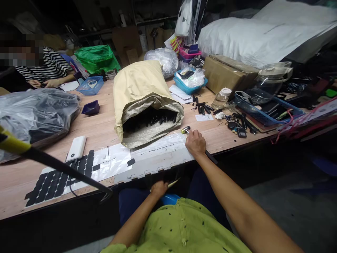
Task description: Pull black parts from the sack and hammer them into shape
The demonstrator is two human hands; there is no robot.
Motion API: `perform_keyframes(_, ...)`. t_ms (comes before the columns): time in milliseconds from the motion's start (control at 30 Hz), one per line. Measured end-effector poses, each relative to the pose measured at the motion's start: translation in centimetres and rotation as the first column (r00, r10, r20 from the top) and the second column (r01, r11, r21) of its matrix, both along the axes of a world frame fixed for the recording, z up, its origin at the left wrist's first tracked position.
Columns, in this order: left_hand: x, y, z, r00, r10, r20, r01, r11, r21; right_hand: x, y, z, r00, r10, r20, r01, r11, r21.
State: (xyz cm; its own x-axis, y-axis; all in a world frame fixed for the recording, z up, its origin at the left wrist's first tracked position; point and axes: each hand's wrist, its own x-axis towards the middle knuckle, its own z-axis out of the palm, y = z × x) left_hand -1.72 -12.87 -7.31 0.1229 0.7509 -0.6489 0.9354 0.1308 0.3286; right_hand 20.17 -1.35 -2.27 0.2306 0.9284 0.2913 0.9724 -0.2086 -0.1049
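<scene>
My right hand [196,143] is closed around a small hammer [185,130] at the table's front edge. The hammer's metal head shows past my fingers, with a yellow-green patch on it, and its dark handle sticks out behind my palm. Below the table edge, over my lap, my left hand [158,189] is curled beside a pale yellow strip [173,183]; what its fingers hold is hidden. In front of me lies a big cream woven sack [142,82], its mouth turned my way, with several small black pieces [164,120] inside. A grey-white board [163,156] runs along the edge.
Black stickers on a sheet [59,177], a white power bank [76,148] and a purple tray [91,108] lie left. Right are black pieces [201,108], a jar [221,98], keys [238,124] and a blue basket [271,107]. Another person [56,66] sits far left.
</scene>
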Motion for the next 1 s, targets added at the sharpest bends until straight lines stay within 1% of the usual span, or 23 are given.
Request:
perform_keyframes(67, 0.3, -0.4, 0.7, 0.999, -0.040, 0.005, 0.040, 0.999, -0.034, 0.0, 0.0, -0.1, 1.000, 0.000, 0.006, 0.000, 1.000, 0.012)
perform_keyframes(133, 0.8, -1.1, 1.3, 0.984, -0.172, 0.036, 0.173, 0.984, -0.039, 0.0, 0.0, -0.1, 1.000, 0.002, 0.009, -0.003, 1.000, 0.021)
perform_keyframes(200, 1.5, -1.8, 1.9, 0.940, -0.337, 0.044, 0.339, 0.939, -0.054, 0.1, -0.1, -0.1, 1.000, 0.005, 0.007, -0.006, 1.000, 0.022)
perform_keyframes(267, 2.1, -2.0, 2.7, 0.885, -0.463, 0.041, 0.465, 0.883, -0.059, 0.1, -0.1, -0.1, 1.000, 0.003, 0.004, -0.003, 1.000, 0.015)
perform_keyframes(333, 2.5, -1.4, 4.0, 0.837, -0.537, 0.104, 0.541, 0.841, -0.011, 0.0, -0.2, -0.1, 1.000, 0.001, 0.004, -0.001, 1.000, 0.011)
perform_keyframes(367, 2.6, -0.6, 5.0, 0.810, -0.557, 0.184, 0.562, 0.827, 0.027, 0.0, -0.2, -0.1, 1.000, 0.001, 0.004, -0.002, 1.000, 0.012)
perform_keyframes(400, 2.6, 0.6, 6.1, 0.774, -0.560, 0.296, 0.569, 0.820, 0.064, 0.0, -0.2, -0.1, 1.000, 0.003, 0.006, -0.003, 1.000, 0.015)
perform_keyframes(433, 2.7, 2.1, 7.4, 0.732, -0.536, 0.420, 0.549, 0.829, 0.102, 0.0, -0.2, -0.2, 1.000, 0.006, 0.007, -0.006, 1.000, 0.021)
perform_keyframes(467, 2.7, 3.9, 8.7, 0.686, -0.486, 0.542, 0.509, 0.852, 0.120, 0.0, -0.2, -0.2, 1.000, 0.008, 0.009, -0.008, 1.000, 0.028)
perform_keyframes(500, 2.8, 6.1, 9.9, 0.660, -0.411, 0.629, 0.438, 0.890, 0.122, 0.0, -0.3, -0.3, 1.000, 0.009, 0.013, -0.010, 0.999, 0.036)
perform_keyframes(533, 2.8, 8.4, 10.9, 0.685, -0.328, 0.651, 0.298, 0.941, 0.161, 0.0, -0.3, -0.3, 1.000, 0.010, 0.017, -0.011, 0.999, 0.043)
perform_keyframes(567, 2.9, 10.9, 11.8, 0.737, -0.245, 0.630, 0.122, 0.965, 0.232, 0.0, -0.3, -0.4, 1.000, 0.011, 0.023, -0.012, 0.999, 0.050)
perform_keyframes(600, 2.9, 13.3, 12.4, 0.800, -0.142, 0.583, -0.078, 0.939, 0.335, 0.0, -0.3, -0.4, 1.000, 0.012, 0.029, -0.013, 0.998, 0.057)
perform_keyframes(633, 3.0, 15.6, 12.7, 0.849, -0.021, 0.528, -0.251, 0.864, 0.437, 0.0, -0.3, -0.4, 0.999, 0.012, 0.035, -0.014, 0.998, 0.063)
perform_keyframes(667, 3.0, 17.7, 12.7, 0.878, 0.097, 0.469, -0.362, 0.777, 0.515, 0.0, -0.3, -0.4, 0.999, 0.012, 0.041, -0.015, 0.998, 0.067)
perform_keyframes(700, 3.0, 19.6, 12.5, 0.888, 0.200, 0.415, -0.424, 0.706, 0.567, 0.0, -0.4, -0.4, 0.999, 0.013, 0.044, -0.016, 0.997, 0.069)
perform_keyframes(733, 3.0, 21.0, 12.2, 0.886, 0.281, 0.369, -0.458, 0.657, 0.598, 0.0, -0.4, -0.4, 0.999, 0.015, 0.047, -0.018, 0.997, 0.072)
perform_keyframes(767, 3.0, 22.2, 11.8, 0.881, 0.341, 0.328, -0.473, 0.634, 0.612, -0.1, -0.4, -0.5, 0.999, 0.016, 0.047, -0.020, 0.997, 0.074)
perform_keyframes(800, 3.0, 23.0, 11.4, 0.877, 0.378, 0.296, -0.478, 0.629, 0.613, -0.1, -0.5, -0.5, 0.999, 0.018, 0.046, -0.022, 0.997, 0.077)
perform_keyframes(900, 2.8, 24.3, 10.4, 0.880, 0.407, 0.243, -0.467, 0.653, 0.596, -0.1, -0.5, -0.6, 0.999, 0.019, 0.030, -0.021, 0.997, 0.079)
perform_keyframes(1000, 2.2, 24.3, 10.2, 0.888, 0.402, 0.223, -0.452, 0.674, 0.584, -0.1, -0.5, -0.6, 1.000, 0.019, 0.018, -0.021, 0.997, 0.076)
